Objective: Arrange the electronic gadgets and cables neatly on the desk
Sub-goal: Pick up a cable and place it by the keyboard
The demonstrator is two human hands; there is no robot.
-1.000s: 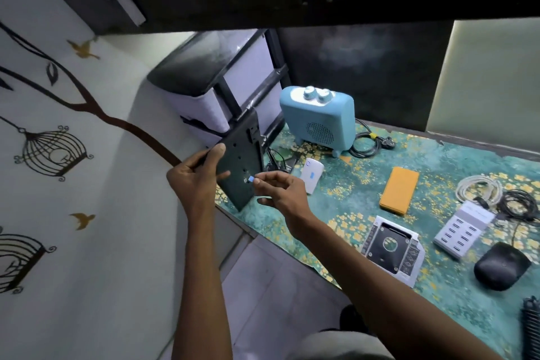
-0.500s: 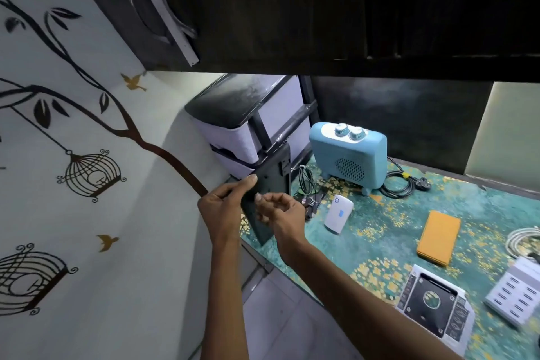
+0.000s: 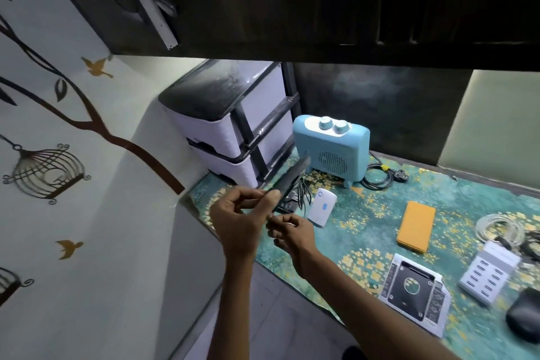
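A flat dark plate (image 3: 292,177) is held edge-on above the desk's left end, blurred by motion. My left hand (image 3: 239,218) grips its lower end between thumb and fingers. My right hand (image 3: 292,231) pinches the same lower edge from the right; whether it holds a small part there I cannot tell. On the teal patterned desk mat (image 3: 365,231) lie a white power bank (image 3: 321,209), an orange case (image 3: 416,225), a drive caddy (image 3: 410,286), a white multi-port charger (image 3: 486,272) and a black mouse (image 3: 524,317).
A blue heater (image 3: 331,149) with its coiled black cord (image 3: 380,175) stands at the back. A plastic drawer unit (image 3: 230,126) fills the back-left corner. Coiled white and black cables (image 3: 502,228) lie at the right. A dark cabinet (image 3: 292,3) hangs overhead.
The dark plate has turned from face-on to edge-on between my hands. The view has shifted, so the desk items sit lower and further right.
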